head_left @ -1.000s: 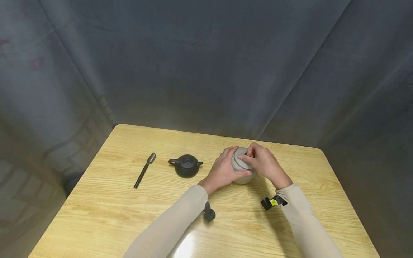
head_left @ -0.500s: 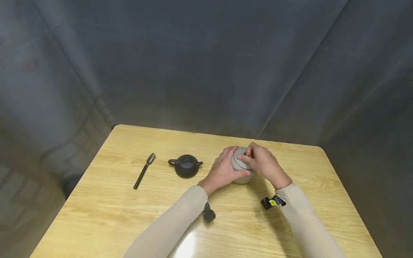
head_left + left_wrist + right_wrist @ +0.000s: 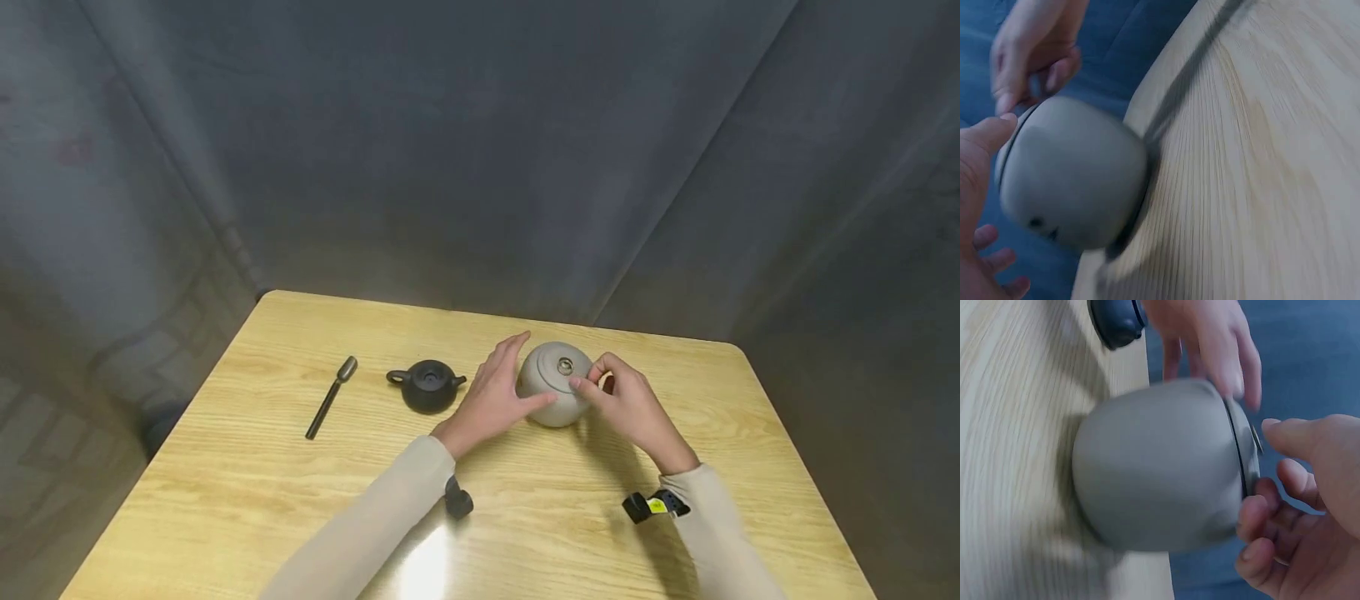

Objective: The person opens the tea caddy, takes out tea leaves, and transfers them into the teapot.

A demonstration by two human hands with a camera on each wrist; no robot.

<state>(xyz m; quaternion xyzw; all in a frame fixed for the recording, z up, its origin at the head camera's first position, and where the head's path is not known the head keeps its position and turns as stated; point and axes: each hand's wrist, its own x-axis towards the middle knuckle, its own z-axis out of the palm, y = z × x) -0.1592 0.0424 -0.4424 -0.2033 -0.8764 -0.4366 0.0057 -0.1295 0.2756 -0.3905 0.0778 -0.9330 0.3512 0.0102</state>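
Note:
A round grey lidded jar stands upright toward the back right of the table. Its lid sits on top, bearing a small metal ring. My left hand is spread at the jar's left side, its thumb overlapping the front of the jar in the head view; whether it touches, I cannot tell. At the right side, my right hand has loosely curled fingers and holds nothing. Its thumb is apart from the ring in the right wrist view. The left wrist view shows dark marks on the jar.
A dark teapot rests left of the jar, its spout toward my left hand. Farther left lies a scoop with a dark handle. Grey curtains hang behind the wooden table.
My right hand has let go of the lid's ring and drawn back to the right. My left hand has loosened from the jar and shifted left. The lid stays on the jar.

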